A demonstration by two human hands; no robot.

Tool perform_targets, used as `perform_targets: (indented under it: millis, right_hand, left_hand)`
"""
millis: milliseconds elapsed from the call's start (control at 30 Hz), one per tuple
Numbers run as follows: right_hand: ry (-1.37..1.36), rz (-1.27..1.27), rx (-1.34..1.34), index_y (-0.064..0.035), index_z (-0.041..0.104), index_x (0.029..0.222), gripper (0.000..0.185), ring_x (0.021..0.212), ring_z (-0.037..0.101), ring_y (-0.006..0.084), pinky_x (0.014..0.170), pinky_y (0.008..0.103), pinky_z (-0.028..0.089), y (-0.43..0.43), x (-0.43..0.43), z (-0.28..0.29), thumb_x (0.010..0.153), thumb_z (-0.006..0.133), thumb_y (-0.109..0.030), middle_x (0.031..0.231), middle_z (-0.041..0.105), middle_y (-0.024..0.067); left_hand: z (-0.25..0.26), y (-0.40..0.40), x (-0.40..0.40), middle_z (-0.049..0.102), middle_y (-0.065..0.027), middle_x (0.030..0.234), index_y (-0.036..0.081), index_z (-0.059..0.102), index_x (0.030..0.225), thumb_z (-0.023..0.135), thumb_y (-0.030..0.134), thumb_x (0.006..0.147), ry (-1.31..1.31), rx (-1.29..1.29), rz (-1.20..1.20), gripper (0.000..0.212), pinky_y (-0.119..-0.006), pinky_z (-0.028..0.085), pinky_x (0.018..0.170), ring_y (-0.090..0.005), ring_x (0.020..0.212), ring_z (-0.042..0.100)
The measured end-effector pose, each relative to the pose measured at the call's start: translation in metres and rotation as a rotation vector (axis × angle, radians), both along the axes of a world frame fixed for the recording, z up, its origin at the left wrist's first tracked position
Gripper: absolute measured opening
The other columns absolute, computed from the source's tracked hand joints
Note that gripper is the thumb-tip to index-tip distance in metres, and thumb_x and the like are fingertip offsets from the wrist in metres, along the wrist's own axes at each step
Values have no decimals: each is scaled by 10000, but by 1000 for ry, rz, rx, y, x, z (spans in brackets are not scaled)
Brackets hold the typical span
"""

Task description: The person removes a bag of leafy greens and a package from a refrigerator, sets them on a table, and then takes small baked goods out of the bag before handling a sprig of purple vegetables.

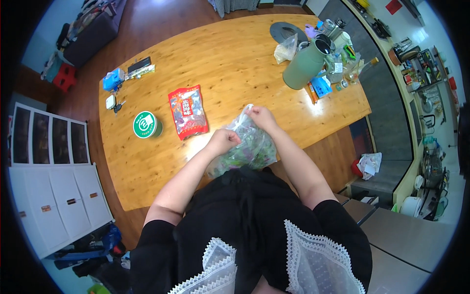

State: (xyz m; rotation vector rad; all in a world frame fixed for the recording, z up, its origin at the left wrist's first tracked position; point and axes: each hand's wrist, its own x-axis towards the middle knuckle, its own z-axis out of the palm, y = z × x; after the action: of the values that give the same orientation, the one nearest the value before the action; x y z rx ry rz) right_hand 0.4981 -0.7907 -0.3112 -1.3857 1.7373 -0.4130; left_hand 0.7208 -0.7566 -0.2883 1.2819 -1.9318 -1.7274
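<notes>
A clear plastic bag of leafy greens (253, 150), some leaves purplish, lies at the table's near edge, right against my body. My right hand (262, 117) pinches the white gathered top of the bag between its fingertips. Over the bag's left side sits my left hand (223, 142), its fingers curled in at the plastic; whether they grip it I cannot tell. To the left of the bag, a red food packet with a clear window (188, 112) lies flat. Farther left stands a green-lidded tub (147, 125).
On the wooden table (220, 58), a green thermos jug (306, 66) stands among bottles and bags at the far right. A blue tissue pack (114, 79), a dark phone (139, 64), keys (118, 107) and a white case (110, 102) lie at the left edge.
</notes>
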Motion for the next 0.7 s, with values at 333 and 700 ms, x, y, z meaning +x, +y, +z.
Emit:
perform_targets:
  millis: [333,700]
  right_hand:
    - [-730,-186,-189,1,675,950,148,754,594,81,705,231,488,18,34,106,938,609,-130,835,657,7]
    - [-828,-3,-234,37,670,994,135,888,622,108,797,241,499,54,44,194,912,631,-63,939,670,53]
  left_hand:
    - [84,-8,31,635,35,828,14,667,970,708,28,827,165,112,150,149,-194,477,718,-23,755,561]
    - [106,15,56,625,26,826,17,625,958,696,45,851,215,90,59,132,-217,481,762,-61,760,579]
